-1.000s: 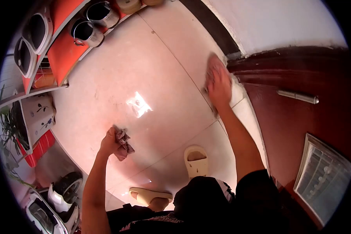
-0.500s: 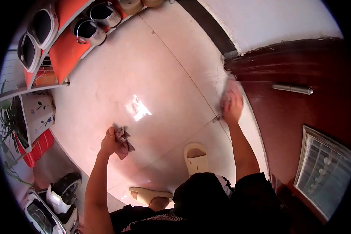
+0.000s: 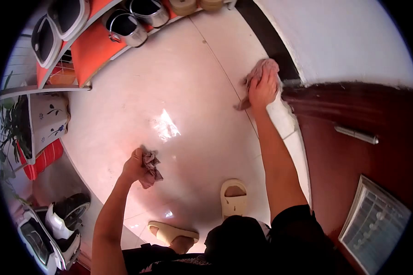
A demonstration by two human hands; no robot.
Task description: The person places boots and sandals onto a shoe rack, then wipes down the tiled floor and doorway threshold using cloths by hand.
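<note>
The left hand (image 3: 134, 166) clutches a crumpled cloth (image 3: 151, 173) — the right hand (image 3: 264, 90) spreads its fingers over a pinkish rag (image 3: 264, 68), grip unclear.

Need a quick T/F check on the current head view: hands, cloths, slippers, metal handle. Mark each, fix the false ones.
1. The right hand is on a cloth. True.
2. The left hand is empty. False: it holds a crumpled cloth.
3. The slippers are black. False: the slippers are pale yellow.
4. A metal handle is on the dark red panel. True.
5. The two hands are touching each other. False: they are well apart, over the floor.
</note>
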